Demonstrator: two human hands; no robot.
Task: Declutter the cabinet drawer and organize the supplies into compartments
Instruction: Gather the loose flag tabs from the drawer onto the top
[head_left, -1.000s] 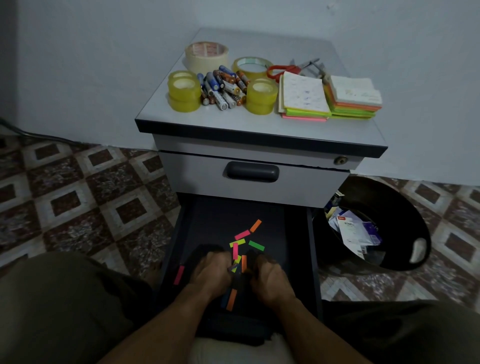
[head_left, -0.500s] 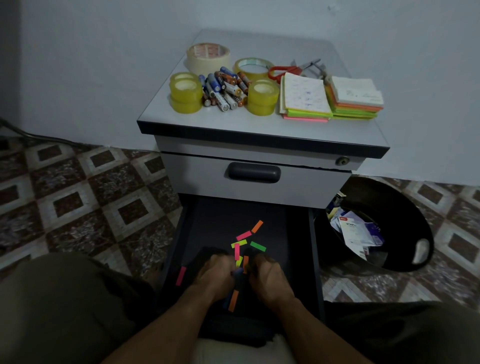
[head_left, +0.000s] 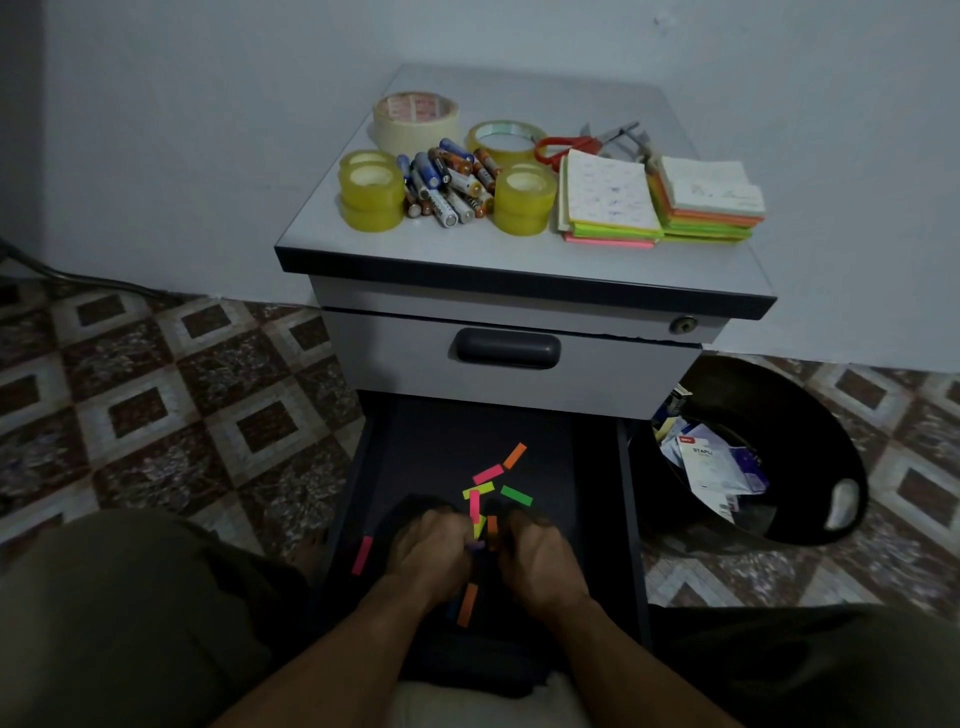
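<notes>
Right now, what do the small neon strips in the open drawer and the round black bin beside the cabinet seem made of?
Small neon strips: likely paper or thin film, matte; flat with crisp edges. Round black bin: probably moulded plastic; smooth wall, cut-out handle.

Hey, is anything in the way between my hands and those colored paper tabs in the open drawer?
Nothing visible does. The left hand and right hand sit right among the colored tabs on the open drawer floor, and the tabs beyond them lie uncovered.
</notes>
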